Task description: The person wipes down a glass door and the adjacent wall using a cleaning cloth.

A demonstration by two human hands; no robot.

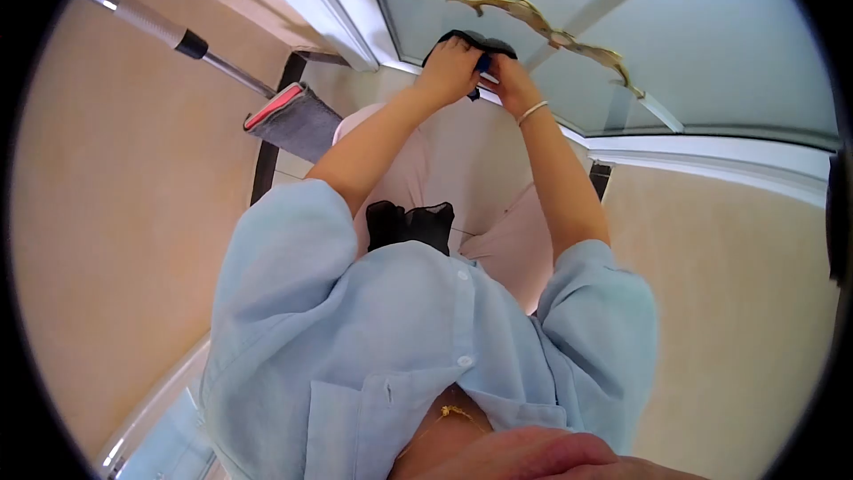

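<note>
In the head view, my left hand [451,69] is closed on a dark grey, soft-looking item with black edging [489,41], held low by the glass panel. My right hand [511,82] grips the same item from the other side, its fingers bent and a pale bracelet on the wrist. Between the hands shows a small dark blue part [482,63], and a dark end hangs below it. The item's exact kind cannot be made out. A black sheer fabric piece [410,226] shows at my waist, above my bent knees.
In front stands a white-framed glass panel [746,44] with a gold branch-like ornament [555,36]. A flat mop with a grey and pink head [298,120] leans at the left, its pole against the beige wall [124,169]. Another beige wall [720,284] is at the right.
</note>
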